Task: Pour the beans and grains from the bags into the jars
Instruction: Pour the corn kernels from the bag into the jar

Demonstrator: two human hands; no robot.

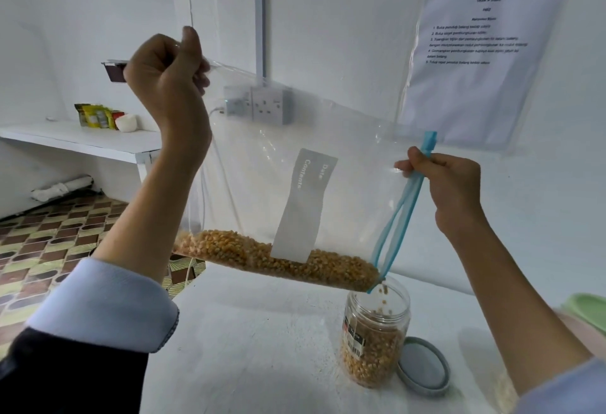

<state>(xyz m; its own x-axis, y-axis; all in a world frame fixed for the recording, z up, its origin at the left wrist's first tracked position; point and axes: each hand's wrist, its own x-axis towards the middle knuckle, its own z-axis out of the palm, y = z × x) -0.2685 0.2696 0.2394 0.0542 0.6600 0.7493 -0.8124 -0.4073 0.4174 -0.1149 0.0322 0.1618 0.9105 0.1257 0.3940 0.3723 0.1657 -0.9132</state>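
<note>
A large clear zip bag (344, 151) with a white label hangs tilted above the table. Yellow corn kernels (278, 261) lie along its lower edge and spill from the bottom right corner into an open clear jar (375, 341), which is over half full of kernels. My left hand (170, 72) grips the bag's raised far corner at the upper left. My right hand (449, 190) pinches the blue zip strip of the bag's mouth at the right. The jar's grey lid (424, 367) lies flat on the table just right of the jar.
The white table (262, 348) holds the jar. A green lid (587, 312) shows at the right edge. A wall socket (269, 105) and a printed sheet (475, 52) are on the wall behind. A side shelf (82, 139) at the left carries packets and a white cup.
</note>
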